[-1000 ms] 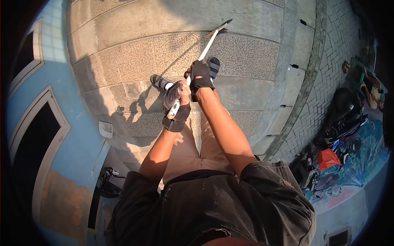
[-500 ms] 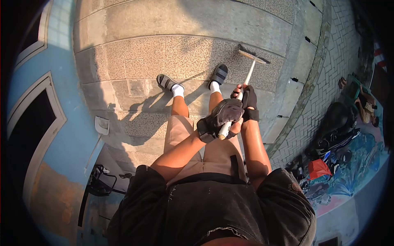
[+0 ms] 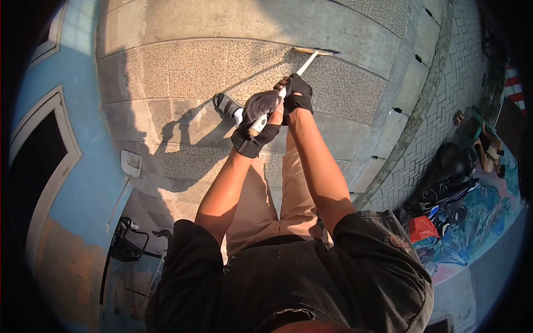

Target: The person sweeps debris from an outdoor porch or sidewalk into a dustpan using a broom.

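Observation:
Both my hands wear dark fingerless gloves and grip one white pole [image 3: 306, 64]. Nearer to my body, my left hand [image 3: 260, 119] wraps round the pole's near end. Just beyond it, my right hand [image 3: 295, 93] holds the shaft higher up. The pole runs forward and slightly right to a thin, wide crosspiece [image 3: 313, 51], which rests on the textured paving [image 3: 200, 72]. What lies under the crosspiece is hidden.
A white long-handled dustpan [image 3: 131, 164] leans by the blue wall [image 3: 83, 194] at left, near a black chair [image 3: 126, 241]. At right, beyond a kerb, are a seated person [image 3: 489, 152], a red object [image 3: 423, 228] and a painted surface. My sandalled foot [image 3: 226, 105] is ahead.
My hands have moved forward and left with the pole, and its crosspiece has shifted away from me and left. One foot is now mostly hidden behind my arms.

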Tool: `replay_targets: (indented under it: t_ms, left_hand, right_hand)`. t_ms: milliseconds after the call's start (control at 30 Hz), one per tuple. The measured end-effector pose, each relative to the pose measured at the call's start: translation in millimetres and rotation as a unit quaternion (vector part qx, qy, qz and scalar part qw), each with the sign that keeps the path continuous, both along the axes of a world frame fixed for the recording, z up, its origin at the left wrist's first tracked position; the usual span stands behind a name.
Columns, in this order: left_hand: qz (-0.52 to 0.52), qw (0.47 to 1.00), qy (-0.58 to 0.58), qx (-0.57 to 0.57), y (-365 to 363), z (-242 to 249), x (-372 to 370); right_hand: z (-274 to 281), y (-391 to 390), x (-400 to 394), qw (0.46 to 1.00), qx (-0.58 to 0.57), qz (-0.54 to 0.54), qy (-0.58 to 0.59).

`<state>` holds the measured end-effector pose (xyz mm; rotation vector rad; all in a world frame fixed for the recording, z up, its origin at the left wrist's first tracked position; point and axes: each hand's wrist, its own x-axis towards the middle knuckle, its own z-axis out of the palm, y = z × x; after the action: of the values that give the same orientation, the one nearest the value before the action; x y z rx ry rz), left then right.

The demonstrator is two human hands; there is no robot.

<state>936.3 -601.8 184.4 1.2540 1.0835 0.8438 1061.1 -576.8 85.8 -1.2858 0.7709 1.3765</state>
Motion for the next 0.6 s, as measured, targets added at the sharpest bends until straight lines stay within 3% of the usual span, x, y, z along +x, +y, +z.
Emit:
replay_targets:
  t_ms: [33, 100, 200, 267, 333, 400, 433, 533, 567, 600]
  left_hand:
    - [0.016, 1.0, 0.016, -0.018, -4.3, 6.2, -23.2]
    - [0.052, 0.994, 0.088, -0.041, -18.6, 7.2, -62.6]
    - [0.019, 0.968, 0.212, 0.13, -25.7, 54.9, -89.7]
    - [-0.033, 0.95, 0.26, 0.171, -21.4, 96.8, -87.7]
    - [0.01, 0.951, 0.267, 0.158, -25.5, 126.4, -73.8]
    - [0.009, 0.965, 0.196, 0.172, -25.5, 139.3, -50.6]
    - [0.005, 0.968, 0.154, 0.198, -24.1, 142.7, -37.9]
    - [-0.229, 0.95, 0.014, 0.214, -9.7, 139.9, 17.8]
    - [-0.301, 0.933, -0.041, 0.195, -3.5, 140.8, 46.1]
    - [-0.316, 0.923, -0.084, 0.204, -10.3, 130.7, 76.1]
  right_hand:
    - [-20.1, -4.6, -21.9, 0.998, 0.026, 0.042, 0.039]
    - [5.6, 7.2, -78.8, 0.998, 0.038, 0.024, 0.037]
    - [27.1, 0.3, -135.6, 0.961, 0.135, 0.067, 0.233]
    - [62.7, -0.4, -147.5, 0.933, 0.121, 0.116, 0.319]
    - [91.7, -10.7, -144.5, 0.924, 0.115, 0.051, 0.362]
    - [90.9, -27.5, -118.3, 0.917, 0.124, 0.071, 0.373]
    - [85.9, -39.9, -92.6, 0.915, 0.131, 0.032, 0.381]
    - [115.5, -60.8, 9.0, 0.901, 0.21, -0.033, 0.379]
    - [128.2, -65.4, 42.9, 0.921, 0.167, -0.09, 0.34]
    - [122.7, -76.6, 78.4, 0.933, 0.179, -0.091, 0.3]
